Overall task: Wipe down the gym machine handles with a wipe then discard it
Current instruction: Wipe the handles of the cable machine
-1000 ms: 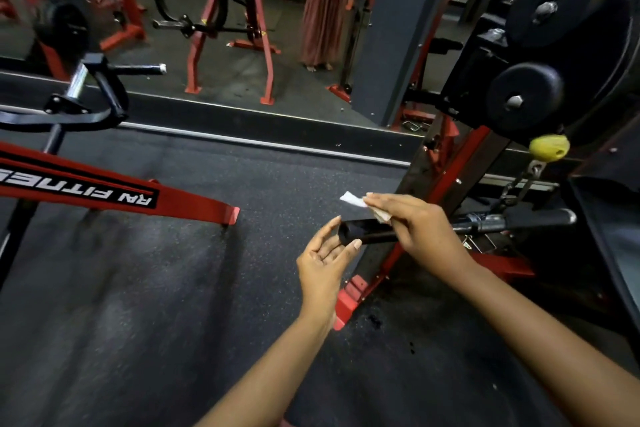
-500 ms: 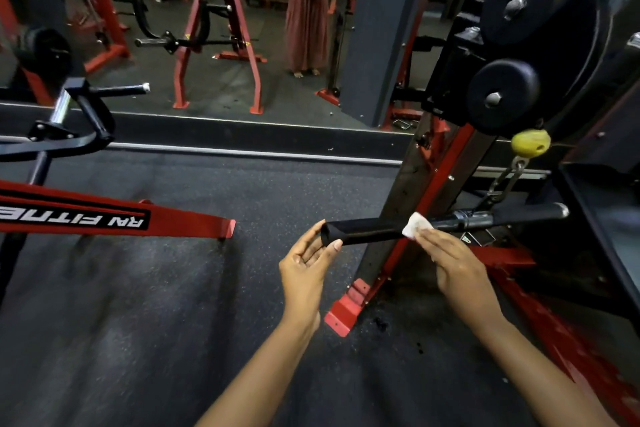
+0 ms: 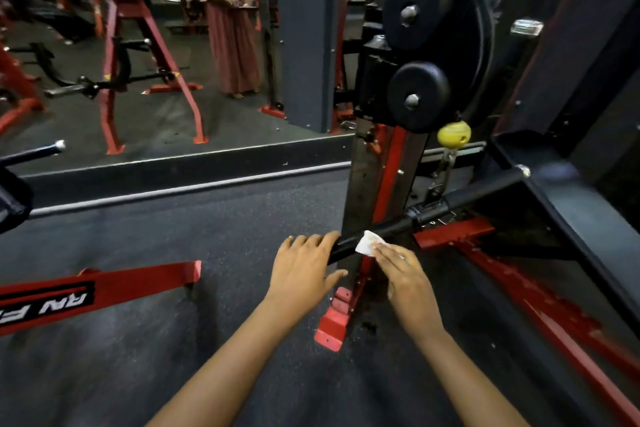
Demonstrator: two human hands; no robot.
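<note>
– Wipe [image 3: 369, 243] is seen pressed flat on the handle [image 3: 391, 227] under the straight fingertips [image 3: 381, 248] of the right hand [image 3: 405, 274], just beyond where the bar's end is clasped by the left hand [image 3: 304, 274].
– Wiping is judged under way, then; discarding is not yet done?
– Yes. A stroke away from that clasp, toward the cable clip [image 3: 438, 189], is called for next.
– Can any writing be read?
– "RN F" is made out on the red frame [image 3: 145, 281]; the rest is cut off.

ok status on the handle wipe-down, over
Left hand grips the handle at its near end. Right hand flat, pressing the wipe onto it. Cable clip ahead along the handle.
</note>
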